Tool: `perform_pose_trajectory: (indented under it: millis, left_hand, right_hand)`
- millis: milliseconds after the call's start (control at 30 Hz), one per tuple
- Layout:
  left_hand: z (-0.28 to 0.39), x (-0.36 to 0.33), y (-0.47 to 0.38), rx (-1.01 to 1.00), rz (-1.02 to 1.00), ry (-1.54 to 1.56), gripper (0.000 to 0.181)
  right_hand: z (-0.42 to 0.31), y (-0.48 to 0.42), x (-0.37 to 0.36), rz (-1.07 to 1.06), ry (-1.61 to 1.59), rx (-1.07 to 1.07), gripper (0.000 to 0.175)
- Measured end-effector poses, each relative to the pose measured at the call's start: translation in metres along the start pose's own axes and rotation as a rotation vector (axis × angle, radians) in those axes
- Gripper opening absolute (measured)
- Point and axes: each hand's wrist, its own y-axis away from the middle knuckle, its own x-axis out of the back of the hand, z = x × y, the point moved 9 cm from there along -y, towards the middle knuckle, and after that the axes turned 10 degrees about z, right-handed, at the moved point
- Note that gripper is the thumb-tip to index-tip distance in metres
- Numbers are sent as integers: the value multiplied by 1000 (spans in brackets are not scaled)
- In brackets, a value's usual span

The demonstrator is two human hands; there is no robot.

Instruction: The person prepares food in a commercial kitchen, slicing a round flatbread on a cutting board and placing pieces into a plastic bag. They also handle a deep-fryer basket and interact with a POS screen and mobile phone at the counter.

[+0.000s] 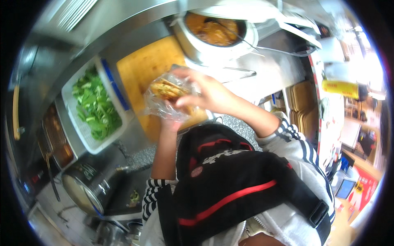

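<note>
A browned, filled flatbread (167, 89) sits partly inside a clear plastic bag (157, 107) above a yellow cutting board (135, 67). My left hand (174, 121) holds the bag from below, its fingers mostly hidden behind the plastic and the bread. My right hand (204, 90) is at the bag's right side, fingers spread around its edge and slightly blurred; whether they grip the plastic I cannot tell.
A white basket (89, 147) of chopped green leaves lies left of the board. Beyond the board stands a pot (197, 49) of brown stew with a ladle. Metal tongs (240, 71) lie near it. A round pot (81, 196) is at lower left, brown trays (300, 98) at right.
</note>
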Motion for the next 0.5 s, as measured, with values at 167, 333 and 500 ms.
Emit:
perform_pose_trajectory:
  millis: [167,333,500]
  left_hand:
    - [-95,-81,-25,213,-187,174,69]
    - [-232,-149,-46,311,-209,-180,58]
    - [-384,-205,-38,415,-225,-515,47]
  right_hand:
    - [90,109,109,322,-789,-823,49]
    - [101,221,233,670,-1134,-677,12]
    - [90,342,375,965,-1116,-575,12]
